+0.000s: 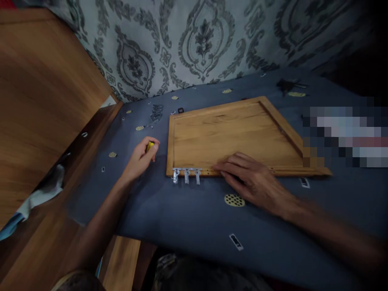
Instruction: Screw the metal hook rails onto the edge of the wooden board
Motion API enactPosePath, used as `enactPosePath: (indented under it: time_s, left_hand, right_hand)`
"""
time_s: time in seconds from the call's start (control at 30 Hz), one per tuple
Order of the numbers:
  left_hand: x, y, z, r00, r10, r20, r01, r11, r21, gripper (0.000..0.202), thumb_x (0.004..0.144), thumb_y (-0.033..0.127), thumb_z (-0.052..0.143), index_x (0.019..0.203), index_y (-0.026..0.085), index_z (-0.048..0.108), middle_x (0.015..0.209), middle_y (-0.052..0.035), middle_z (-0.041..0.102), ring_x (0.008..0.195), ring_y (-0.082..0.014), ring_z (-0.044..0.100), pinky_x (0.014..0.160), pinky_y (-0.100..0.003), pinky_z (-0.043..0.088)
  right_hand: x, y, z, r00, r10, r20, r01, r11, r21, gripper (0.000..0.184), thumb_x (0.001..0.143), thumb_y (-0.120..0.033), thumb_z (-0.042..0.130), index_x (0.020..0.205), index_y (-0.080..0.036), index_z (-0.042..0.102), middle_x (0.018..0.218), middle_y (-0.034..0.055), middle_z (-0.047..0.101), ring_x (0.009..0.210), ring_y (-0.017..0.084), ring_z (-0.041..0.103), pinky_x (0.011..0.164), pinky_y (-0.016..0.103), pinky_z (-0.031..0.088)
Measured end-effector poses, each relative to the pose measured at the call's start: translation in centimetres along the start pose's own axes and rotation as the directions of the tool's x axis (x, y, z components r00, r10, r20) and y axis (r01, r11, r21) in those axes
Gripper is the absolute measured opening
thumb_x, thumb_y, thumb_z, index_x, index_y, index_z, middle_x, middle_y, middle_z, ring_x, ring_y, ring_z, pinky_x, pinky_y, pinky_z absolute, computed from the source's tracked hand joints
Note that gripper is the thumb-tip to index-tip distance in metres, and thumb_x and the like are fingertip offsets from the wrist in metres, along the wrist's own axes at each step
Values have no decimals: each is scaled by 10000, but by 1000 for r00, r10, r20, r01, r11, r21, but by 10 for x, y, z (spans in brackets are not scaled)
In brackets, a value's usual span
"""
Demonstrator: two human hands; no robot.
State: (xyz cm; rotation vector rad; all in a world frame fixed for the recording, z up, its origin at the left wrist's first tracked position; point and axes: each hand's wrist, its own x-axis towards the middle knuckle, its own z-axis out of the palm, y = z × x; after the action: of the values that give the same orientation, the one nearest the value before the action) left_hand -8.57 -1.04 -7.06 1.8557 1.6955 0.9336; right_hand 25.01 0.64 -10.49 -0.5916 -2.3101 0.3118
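Note:
A wooden framed panel (230, 133) lies flat on a dark blue cloth (188, 218). Three small metal brackets (186, 174) stick out from its near edge at the left corner. My right hand (251, 178) rests flat on that near edge, fingers stretched out toward the brackets. My left hand (142, 158) is to the left of the panel, fingers curled around a small yellow object (149, 146) that is mostly hidden by them.
Small metal parts (156, 113) and dark items (286, 85) lie scattered on the cloth near the patterned wall. A wooden cabinet side (39, 101) rises at the left, with a crumpled cloth (42, 194) beside it. A blurred patch covers the right.

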Motion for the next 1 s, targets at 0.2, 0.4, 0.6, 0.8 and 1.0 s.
enactPosePath:
  time_s: [0.2,0.4,0.6,0.8,1.0]
  left_hand:
    - [-1,-16,18,991,57,125,-77,984,162,346,1012,389,636,1262,150,621,1232,-104,647,1057,-223,666,909,-426,600]
    - [10,17,26,965,191,179,-244,905,349,341,1018,382,626,1279,162,619,1275,-112,636,1102,-233,656,950,-446,589]
    - [43,58,55,838,334,431,-513,753,413,316,1013,368,635,1254,164,636,1288,-111,635,1145,-242,644,990,-468,571]
    - [59,76,74,734,393,554,-641,670,374,305,1009,348,643,1250,160,641,1286,-109,640,1170,-251,638,1016,-488,558]
    - [68,53,51,828,391,402,-544,736,404,301,1016,347,632,1258,167,639,1294,-109,637,1148,-239,646,999,-468,570]
  right_hand:
    - [1,0,1,999,-37,-26,37,999,-11,246,1032,-148,461,1048,-206,699,877,67,698,830,214,656,714,360,573]
    - [1,3,3,997,-58,-42,57,998,-32,251,1019,-140,470,1012,-199,714,877,63,702,809,206,662,704,358,592]
    - [2,3,1,997,-62,-38,60,998,-31,282,1026,-150,452,1042,-214,726,867,58,693,802,207,672,699,357,603]
    - [2,3,1,995,-77,-56,76,997,-18,261,1012,-151,494,1092,-222,732,874,57,705,797,201,694,680,323,613]
    - [-5,14,3,998,-61,-30,61,998,-9,304,995,-165,505,1155,-260,745,963,73,756,857,222,738,711,328,641]
